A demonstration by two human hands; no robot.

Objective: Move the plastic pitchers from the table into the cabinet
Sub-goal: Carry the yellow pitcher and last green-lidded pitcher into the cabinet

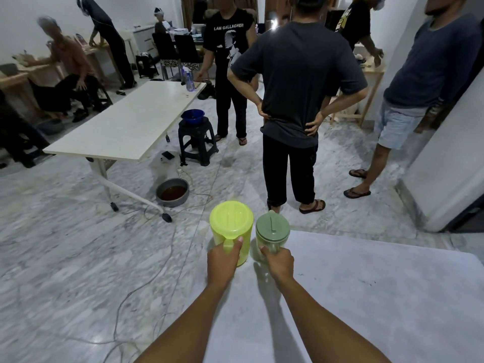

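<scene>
A yellow-green plastic pitcher (231,226) with a matching lid is in my left hand (222,260), which grips its handle. Right beside it, a clear pitcher with a dull green lid (272,230) is in my right hand (279,263), fingers wrapped around its handle. Both pitchers stand upright at the far left corner of a grey-white table (366,297). Whether their bases touch the tabletop I cannot tell. No cabinet is identifiable in view.
A person in a dark shirt (296,82) stands just beyond the table with their back to me; others stand around. A long white table (125,124), a black stool with a blue basin (195,137), a metal pan (172,192) and cables lie on the marble floor at left.
</scene>
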